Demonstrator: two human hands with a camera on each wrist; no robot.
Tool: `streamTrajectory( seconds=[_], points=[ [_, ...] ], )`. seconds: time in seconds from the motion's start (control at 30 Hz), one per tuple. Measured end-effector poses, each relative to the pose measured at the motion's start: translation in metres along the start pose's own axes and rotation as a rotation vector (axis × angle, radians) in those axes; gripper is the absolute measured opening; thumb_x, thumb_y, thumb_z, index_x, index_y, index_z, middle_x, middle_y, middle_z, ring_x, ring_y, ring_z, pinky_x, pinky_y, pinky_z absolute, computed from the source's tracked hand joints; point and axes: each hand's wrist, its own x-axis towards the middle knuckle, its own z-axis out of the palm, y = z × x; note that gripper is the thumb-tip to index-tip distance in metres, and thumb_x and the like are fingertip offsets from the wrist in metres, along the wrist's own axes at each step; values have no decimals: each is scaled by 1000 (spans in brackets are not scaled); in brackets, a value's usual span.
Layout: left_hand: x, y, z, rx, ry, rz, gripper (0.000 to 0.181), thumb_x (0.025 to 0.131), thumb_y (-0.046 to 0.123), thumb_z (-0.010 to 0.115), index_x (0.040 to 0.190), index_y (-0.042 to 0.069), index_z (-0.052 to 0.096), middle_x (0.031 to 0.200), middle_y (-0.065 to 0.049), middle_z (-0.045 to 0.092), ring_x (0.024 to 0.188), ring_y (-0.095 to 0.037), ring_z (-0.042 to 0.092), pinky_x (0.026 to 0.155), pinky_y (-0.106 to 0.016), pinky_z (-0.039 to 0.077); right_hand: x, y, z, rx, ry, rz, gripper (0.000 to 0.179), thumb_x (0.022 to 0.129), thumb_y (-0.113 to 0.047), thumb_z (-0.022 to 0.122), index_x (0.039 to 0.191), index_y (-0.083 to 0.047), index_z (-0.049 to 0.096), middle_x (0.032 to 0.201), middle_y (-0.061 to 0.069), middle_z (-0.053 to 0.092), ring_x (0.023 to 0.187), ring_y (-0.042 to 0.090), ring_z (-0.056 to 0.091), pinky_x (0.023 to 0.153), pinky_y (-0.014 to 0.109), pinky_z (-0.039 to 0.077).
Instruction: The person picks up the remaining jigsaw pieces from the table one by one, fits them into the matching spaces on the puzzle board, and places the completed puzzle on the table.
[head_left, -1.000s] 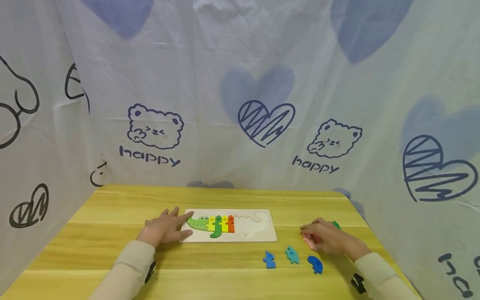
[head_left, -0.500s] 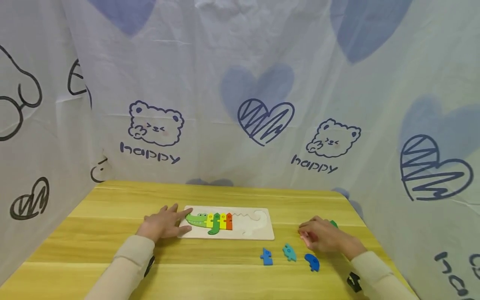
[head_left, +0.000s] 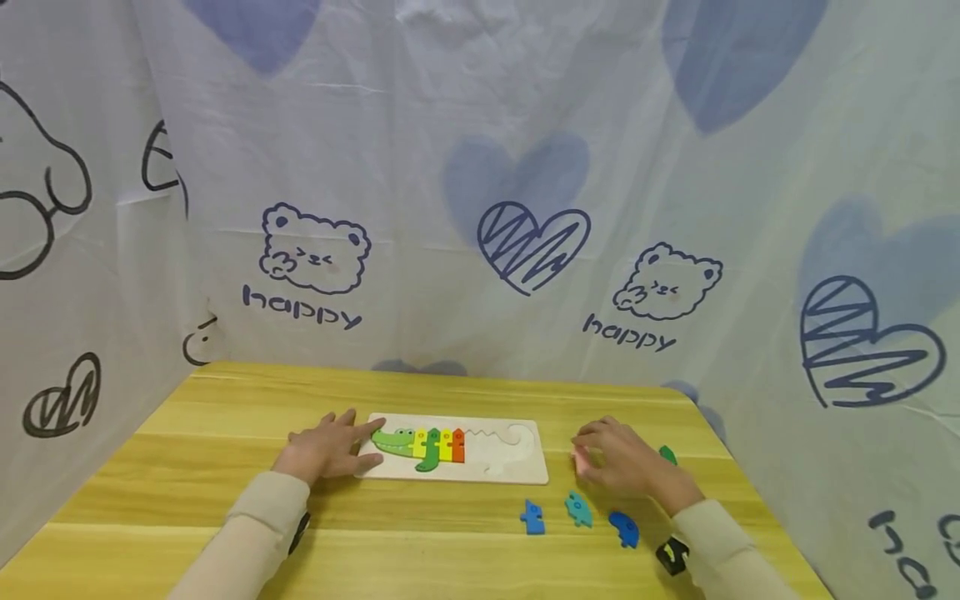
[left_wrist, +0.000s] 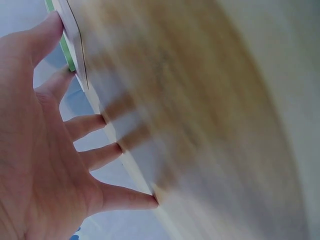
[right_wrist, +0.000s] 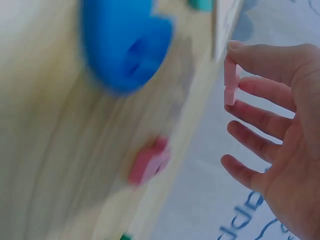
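Note:
A pale wooden puzzle board (head_left: 491, 469) carries a crocodile's green head (head_left: 393, 442) with yellow, green and orange body pieces; its right part shows a bare outline. At the board's left end rests my left hand (head_left: 324, 448), fingers spread, thumb and a finger touching the board beside the head. The left wrist view shows the other fingertips down on the table. My right hand (head_left: 622, 458) is just right of the board, above the table. Between its thumb and fingers it pinches a pink puzzle piece (right_wrist: 229, 80), partly hidden by the hand in the head view.
In front of the board lie a blue piece (head_left: 534, 517), a teal piece (head_left: 578, 509) and a curved dark blue piece (head_left: 624, 529). A green piece (head_left: 667, 455) lies beyond my right wrist. Another pink piece (right_wrist: 150, 164) shows in the right wrist view. Printed curtains (head_left: 420, 333) border the table.
My right hand has moved left toward the board, carrying the pink puzzle piece. My left hand stays at the board's left end. The view has shifted slightly.

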Motion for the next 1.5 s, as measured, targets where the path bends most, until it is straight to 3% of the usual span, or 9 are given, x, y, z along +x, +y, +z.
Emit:
streamTrajectory(
  seconds=[0.23, 0.37, 0.67, 1.5],
  points=[
    [0, 0, -1, -1, 4, 7, 76, 96, 66, 56, 160, 28, 39, 165, -28, 32, 147, -64, 27, 93, -96, 25, 36, -31, 6, 38, -12, 23, 32, 92, -22, 72, 119, -6, 76, 124, 11, 72, 116, 31, 62, 99, 54, 54],
    [1, 1, 0, 6, 8, 6, 77, 96, 67, 56, 160, 29, 39, 165, -27, 33, 147, -64, 28, 93, -96, 26, 55, -48, 9, 52, -41, 6, 41, 91, -25, 77, 126, -4, 73, 127, 13, 71, 117, 33, 61, 101, 55, 53],
    [2, 0, 0, 4, 9, 3, 77, 95, 68, 56, 160, 29, 39, 165, -27, 32, 147, -64, 27, 93, -96, 25, 84, -70, 22, 35, -75, -34, 42, 93, -30, 76, 128, -7, 73, 132, 11, 70, 119, 31, 60, 102, 52, 53],
    [-1, 0, 0, -16, 5, -9, 79, 94, 68, 58, 160, 28, 38, 166, -27, 30, 148, -63, 26, 95, -96, 23, 108, -94, 52, 11, -135, -65, 39, 98, -28, 64, 132, -9, 70, 139, 13, 67, 118, 34, 61, 93, 50, 55]
  ],
)
